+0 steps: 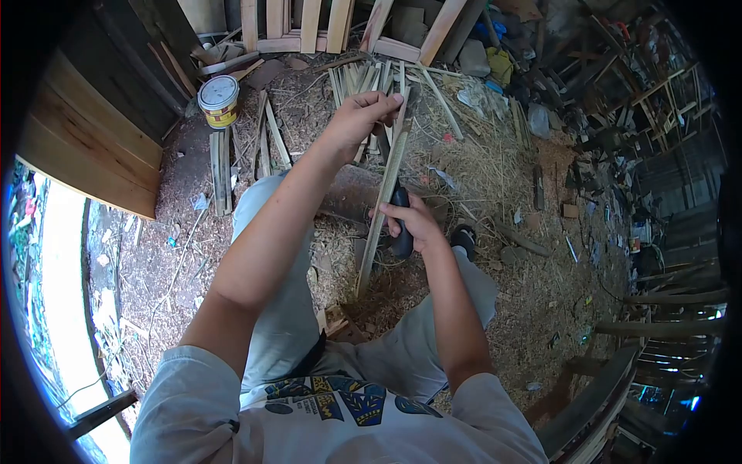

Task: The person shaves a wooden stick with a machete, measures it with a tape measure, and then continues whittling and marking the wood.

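A long, pale strip of split bamboo or wood [379, 224] slants from the upper middle down between my knees. My left hand [363, 122] pinches its far part between thumb and fingers. My right hand [417, 222] is closed round the black handle of a knife [402, 241], its thumb lying against the strip. The knife's dark blade runs along behind the strip toward my left hand, mostly hidden by it. Below both hands a thick brown log [348, 195] lies across the ground in front of my legs.
More strips [359, 81] lie heaped beyond my hands, with another bundle [220, 174] at left. A yellow-labelled bucket [219, 100] stands near wooden boards [93, 127]. Wooden frames [325, 27] lean at the back. Shavings cover the ground; clutter [618, 100] fills the right.
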Available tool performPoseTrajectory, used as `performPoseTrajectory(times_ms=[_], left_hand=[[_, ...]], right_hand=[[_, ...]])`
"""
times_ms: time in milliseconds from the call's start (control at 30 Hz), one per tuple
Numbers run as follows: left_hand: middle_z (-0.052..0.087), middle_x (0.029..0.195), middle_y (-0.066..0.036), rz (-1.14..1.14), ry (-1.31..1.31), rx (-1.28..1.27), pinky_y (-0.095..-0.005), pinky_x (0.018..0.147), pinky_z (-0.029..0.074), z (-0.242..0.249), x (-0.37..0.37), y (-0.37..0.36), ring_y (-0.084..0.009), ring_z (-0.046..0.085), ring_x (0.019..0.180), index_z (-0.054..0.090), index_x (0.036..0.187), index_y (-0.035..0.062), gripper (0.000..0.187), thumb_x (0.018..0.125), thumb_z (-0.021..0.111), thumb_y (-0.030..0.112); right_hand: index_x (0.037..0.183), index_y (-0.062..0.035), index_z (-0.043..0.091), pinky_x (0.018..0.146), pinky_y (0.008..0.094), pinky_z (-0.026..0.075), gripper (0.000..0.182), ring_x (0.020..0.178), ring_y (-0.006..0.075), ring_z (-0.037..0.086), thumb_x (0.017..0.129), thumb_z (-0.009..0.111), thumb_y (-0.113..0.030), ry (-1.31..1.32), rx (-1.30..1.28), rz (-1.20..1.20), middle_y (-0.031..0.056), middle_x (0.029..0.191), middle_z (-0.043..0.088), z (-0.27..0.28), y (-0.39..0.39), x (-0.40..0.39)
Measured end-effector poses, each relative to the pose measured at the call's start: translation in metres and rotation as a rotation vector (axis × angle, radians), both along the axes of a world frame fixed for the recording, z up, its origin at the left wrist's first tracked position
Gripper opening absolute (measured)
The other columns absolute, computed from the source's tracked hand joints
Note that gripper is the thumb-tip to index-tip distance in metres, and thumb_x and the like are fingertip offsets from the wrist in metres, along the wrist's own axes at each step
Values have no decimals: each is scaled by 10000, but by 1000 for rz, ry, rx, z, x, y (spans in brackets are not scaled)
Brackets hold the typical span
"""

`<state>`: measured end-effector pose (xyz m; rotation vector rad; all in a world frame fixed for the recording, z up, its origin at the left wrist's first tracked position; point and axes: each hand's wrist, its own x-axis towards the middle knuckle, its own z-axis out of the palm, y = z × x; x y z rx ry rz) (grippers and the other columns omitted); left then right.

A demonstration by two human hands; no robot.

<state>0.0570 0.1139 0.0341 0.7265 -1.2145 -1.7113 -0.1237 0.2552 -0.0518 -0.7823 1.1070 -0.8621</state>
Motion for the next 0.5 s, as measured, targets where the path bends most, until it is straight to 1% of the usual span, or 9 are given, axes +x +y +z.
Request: performPoseTrajectory(times_ms=[67, 133, 167, 200, 233, 267, 333, 367, 500], left_hand=[[652, 797, 22, 71, 34, -51, -236, 697, 459, 0, -5, 2, -60, 587, 744, 696, 918, 71, 229, 990, 721, 287], [664, 822, 16, 146, 67, -99, -238, 718, 492, -1, -6, 3, -59, 614, 776, 700, 979, 50, 190, 989, 727, 238], [668, 843, 14, 183, 62, -197, -243, 728, 513, -1, -5, 3, -60, 626, 804, 691, 1041, 31, 176, 977, 738, 188], [672, 865, 12, 220, 57, -296, -248, 739, 535, -2, -4, 3, -60, 638, 831, 681, 1102, 13, 198, 965, 749, 139], [672, 865, 12, 220, 55, -294, -248, 739, 535, -3, -3, 3, -60, 638, 831, 681, 1102, 13, 198, 965, 749, 139], [670, 869, 15, 238, 12, -304, -243, 731, 537, -4, -3, 3, -58, 633, 831, 676, 1122, 3, 214, 954, 756, 109], [668, 874, 19, 251, -39, -304, -238, 724, 539, -8, -2, 5, -56, 628, 832, 672, 1142, -7, 235, 943, 763, 79], [665, 877, 21, 271, -61, -353, -239, 722, 539, -9, -1, 6, -54, 625, 831, 668, 1135, -5, 231, 945, 763, 85], [655, 892, 21, 301, -32, -409, -232, 734, 529, 2, 2, 19, -54, 617, 832, 666, 1107, 14, 186, 957, 750, 84]], right_hand=[[1033, -23, 614, 466, 254, 450, 190, 493, 76, 527, 940, 735, -136, 20, 1, 10, 186, 1008, 767, 0, -1, 2], [1017, -32, 619, 458, 260, 443, 233, 477, 82, 515, 947, 755, -207, 131, -54, -19, 124, 880, 747, -4, 0, 6], [1017, -32, 619, 458, 260, 443, 233, 477, 82, 515, 947, 755, -207, 131, -53, -17, 124, 880, 747, -6, 0, 7], [1017, -36, 616, 454, 265, 444, 268, 474, 88, 519, 947, 763, -250, 229, -86, -55, 81, 807, 702, -7, 0, 10], [1017, -41, 613, 450, 271, 444, 305, 471, 93, 523, 947, 771, -292, 326, -118, -93, 39, 734, 657, -7, 0, 11], [1017, -41, 613, 450, 271, 444, 305, 471, 93, 523, 947, 771, -292, 324, -115, -92, 39, 734, 657, -7, 0, 11], [994, -40, 616, 452, 280, 452, 333, 473, 94, 538, 956, 760, -338, 433, -14, -173, 92, 870, 727, 10, 2, 14], [968, -37, 624, 450, 294, 466, 370, 483, 117, 573, 934, 781, -370, 388, -19, -203, 18, 690, 604, 10, 1, 13], [973, -17, 640, 435, 297, 469, 348, 478, 130, 577, 956, 753, -345, 354, 21, -352, 77, 793, 694, 15, 0, 13]])
